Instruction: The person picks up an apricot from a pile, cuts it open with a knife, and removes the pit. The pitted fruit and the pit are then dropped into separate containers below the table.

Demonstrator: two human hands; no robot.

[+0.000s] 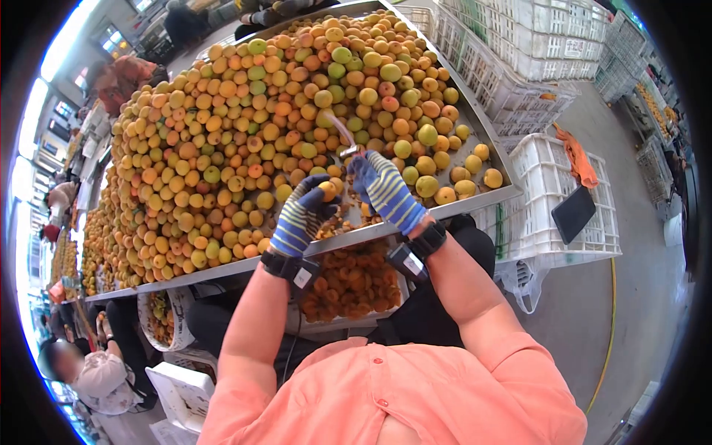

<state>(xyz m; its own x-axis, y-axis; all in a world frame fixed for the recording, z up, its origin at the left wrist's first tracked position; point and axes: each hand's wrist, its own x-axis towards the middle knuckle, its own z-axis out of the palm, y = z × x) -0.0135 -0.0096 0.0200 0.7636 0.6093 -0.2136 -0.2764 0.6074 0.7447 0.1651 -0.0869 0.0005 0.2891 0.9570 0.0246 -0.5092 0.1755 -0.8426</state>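
A wide metal tray table (475, 199) carries a large heap of orange, yellow and greenish fruits (222, 141). Near its front edge, my left hand (302, 211), in a blue and yellow striped glove, holds a small orange fruit (328, 190) at its fingertips. Just to the right, my right hand (382, 185), gloved alike, has its fingers closed on a small tool (348, 150) with a metal part, its tip blurred. Below the tray edge, a container of cut fruit pieces (352, 285) sits between the legs.
White plastic crates (526, 67) are stacked at the right; a nearer crate (526, 178) bears an orange cloth (577, 159) and a dark flat object (573, 215). A white bucket (176, 319) and a white foam box (182, 397) stand lower left. Another person (104, 378) sits at the far left.
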